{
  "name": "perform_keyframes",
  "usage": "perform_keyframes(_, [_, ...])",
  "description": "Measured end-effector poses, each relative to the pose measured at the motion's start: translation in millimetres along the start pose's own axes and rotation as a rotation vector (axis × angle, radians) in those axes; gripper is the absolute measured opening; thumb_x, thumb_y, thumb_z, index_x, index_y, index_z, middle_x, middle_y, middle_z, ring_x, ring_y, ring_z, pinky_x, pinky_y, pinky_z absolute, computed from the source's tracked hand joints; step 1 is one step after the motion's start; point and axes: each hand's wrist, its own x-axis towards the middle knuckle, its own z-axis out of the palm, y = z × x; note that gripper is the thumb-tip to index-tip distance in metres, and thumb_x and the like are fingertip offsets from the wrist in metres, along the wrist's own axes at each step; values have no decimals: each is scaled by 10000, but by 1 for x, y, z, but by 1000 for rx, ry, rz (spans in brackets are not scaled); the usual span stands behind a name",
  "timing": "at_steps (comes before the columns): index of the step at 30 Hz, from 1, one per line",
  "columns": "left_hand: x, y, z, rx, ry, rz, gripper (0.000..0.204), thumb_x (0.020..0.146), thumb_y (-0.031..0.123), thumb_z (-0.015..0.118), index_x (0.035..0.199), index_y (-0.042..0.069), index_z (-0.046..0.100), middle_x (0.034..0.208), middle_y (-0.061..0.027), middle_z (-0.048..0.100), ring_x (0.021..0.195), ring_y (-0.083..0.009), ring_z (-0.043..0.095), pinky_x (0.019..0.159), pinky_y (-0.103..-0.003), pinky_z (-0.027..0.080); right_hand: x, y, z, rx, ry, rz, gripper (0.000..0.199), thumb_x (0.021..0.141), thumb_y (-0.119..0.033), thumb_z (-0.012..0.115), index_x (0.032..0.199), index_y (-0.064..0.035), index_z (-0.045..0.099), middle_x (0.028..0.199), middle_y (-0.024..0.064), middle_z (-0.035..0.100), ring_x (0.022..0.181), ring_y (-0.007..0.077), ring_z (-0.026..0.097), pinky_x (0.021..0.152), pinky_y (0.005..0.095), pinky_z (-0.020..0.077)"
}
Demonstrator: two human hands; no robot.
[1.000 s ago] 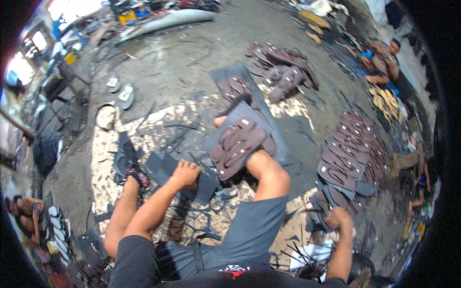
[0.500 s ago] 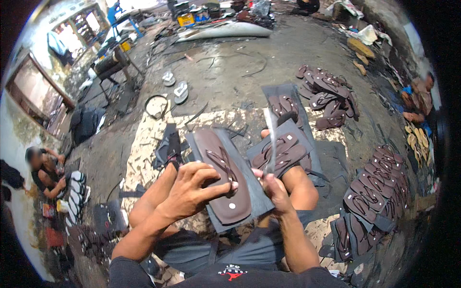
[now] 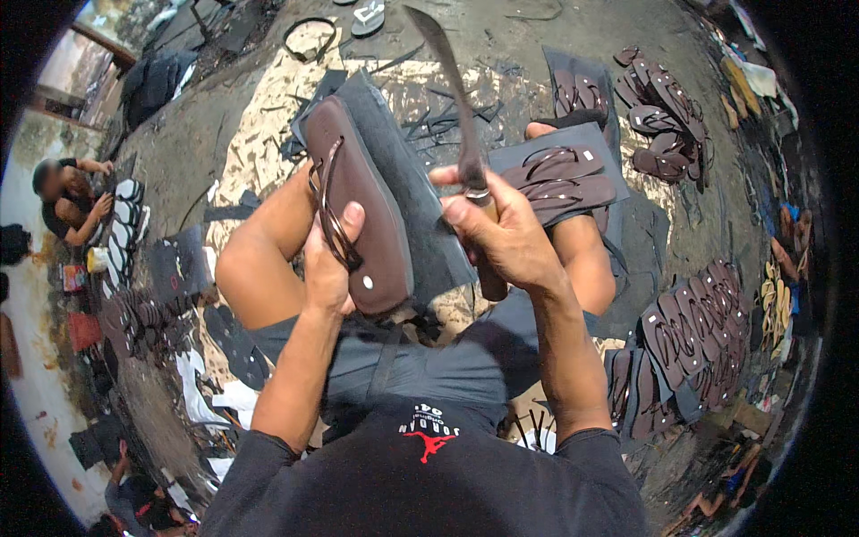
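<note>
My left hand (image 3: 327,273) is closed around the lower left side of a dark brown flip-flop (image 3: 371,219), its thumb up by the strap. The flip-flop lies against a dark grey rubber sheet (image 3: 380,130) that sticks out beyond its right side; both are tilted. In my right hand (image 3: 512,228) I grip a knife (image 3: 455,85) by its handle, the long curved blade pointing up and away. The right fingertips are close to the sheet's right edge; whether they touch it I cannot tell. A pair of brown flip-flops (image 3: 564,190) rests over my right leg on another sheet.
Brown flip-flops are piled at the far right (image 3: 667,116), with rows (image 3: 693,340) nearer on the right. Dark offcuts litter the pale floor mat (image 3: 259,134). A black ring (image 3: 310,38) lies beyond. At the left, a person (image 3: 73,201) sits beside white-topped sandals (image 3: 123,228).
My left hand has gone from lying over the flip-flop to gripping its side. Flip-flop and sheet have tilted and shifted left. The knife has turned, its blade now leaning left. The view has tipped downward.
</note>
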Motion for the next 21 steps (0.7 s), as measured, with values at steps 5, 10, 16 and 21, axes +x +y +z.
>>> perform_keyframes(5, [11,7,-16,-198,219,77,365,972,362,706,1202,90,627,1040,-33,685,917,-164,679,791,-341,583,-38,73,16,-667,310,-299,294,890,-113,743,1153,-45,630,883,111,707,729,183,693,664,311,547])
perform_keyframes(10, [5,10,-27,-237,343,71,398,983,373,689,1251,114,550,1107,-21,640,984,-167,646,823,-381,590,-71,142,24,-869,231,-252,413,778,15,711,1174,-60,624,951,152,664,818,341,679,705,406,549])
perform_keyframes(16, [-18,-10,-33,-109,361,156,402,985,313,703,1269,109,503,1124,-26,612,994,-138,619,869,-337,553,-26,137,45,-883,168,-271,387,809,3,684,1181,-78,613,949,160,662,829,374,664,720,438,535])
perform_keyframes(21, [-36,-31,-54,-28,298,99,395,1004,234,682,1314,99,478,1184,-22,580,1049,-121,574,943,-318,496,20,122,49,-930,-51,-370,332,801,-165,707,1100,-33,650,978,208,704,927,428,675,752,478,558])
